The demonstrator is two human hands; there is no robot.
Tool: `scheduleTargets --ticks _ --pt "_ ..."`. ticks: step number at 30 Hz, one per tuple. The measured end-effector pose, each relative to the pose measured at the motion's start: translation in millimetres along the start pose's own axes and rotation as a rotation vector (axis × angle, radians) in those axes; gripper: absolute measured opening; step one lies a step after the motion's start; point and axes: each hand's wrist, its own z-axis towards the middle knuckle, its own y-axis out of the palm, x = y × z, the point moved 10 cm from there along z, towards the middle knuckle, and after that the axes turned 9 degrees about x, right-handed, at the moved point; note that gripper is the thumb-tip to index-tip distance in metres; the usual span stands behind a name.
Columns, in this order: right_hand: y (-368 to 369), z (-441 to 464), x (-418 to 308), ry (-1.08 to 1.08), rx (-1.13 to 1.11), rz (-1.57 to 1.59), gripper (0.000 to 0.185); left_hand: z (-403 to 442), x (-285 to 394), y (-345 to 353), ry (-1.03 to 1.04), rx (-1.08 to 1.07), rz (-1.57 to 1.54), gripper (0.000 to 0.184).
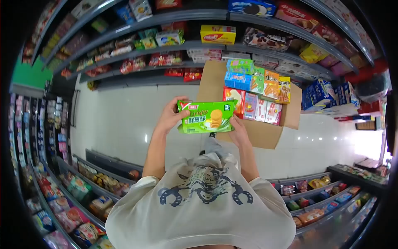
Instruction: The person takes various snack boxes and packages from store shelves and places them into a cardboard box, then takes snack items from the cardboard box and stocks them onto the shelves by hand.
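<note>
We log a green rectangular plastic biscuit packet above the glossy white floor. Fingers of the left hand grasp its left end, those of the right hand its right. Nearby, an open brown cardboard carton holds colourful snack packs.

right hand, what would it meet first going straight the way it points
The green pack, which the right hand holds by its edge. Past that, perhaps the carton, though depth is unclear.
</note>
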Motion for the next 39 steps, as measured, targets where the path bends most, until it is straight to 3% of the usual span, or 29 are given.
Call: scheduleTargets --ticks 4,7,14,17,18,22,26,29,34,39 --pt "6 17 -49 -0.147 -0.038 -0.053 0.055 46 25 32 -0.102 -0.303 0.360 0.056" --pt "1 25 -76 -0.265 0.009 -0.209 0.058 68 58 76 0.006 -0.452 0.462 0.056" --pt "-14 38 -134 -0.526 0.094 -0.106 0.055 130 81 134 0.060 -0.539 0.540 0.053" --pt "-13 32 -152 -0.589 0.200 -0.070 0.051 165 92 143 0.128 -0.503 0.551 0.053" --pt "-20 31 -154 -0.649 0.238 -0.023 0.047 174 109 148 0.262 -0.487 0.540 0.053" --pt "-34 23 -149 -0.615 0.431 -0.151 0.042 229 133 142 0.256 -0.372 0.385 0.052" --pt "-55 10 -136 -0.611 0.645 -0.213 0.039 278 170 145 0.426 -0.340 0.396 0.054" --pt "-71 4 -113 -0.648 0.762 -0.073 0.038 305 183 138 0.439 -0.370 0.336 0.054" --pt "-56 15 -78 -0.565 0.906 0.084 0.035 348 196 73 0.557 -0.211 0.478 0.051" --pt "-37 38 -62 -0.503 0.880 -0.057 0.033 381 202 -4 0.588 -0.009 0.500 0.051"
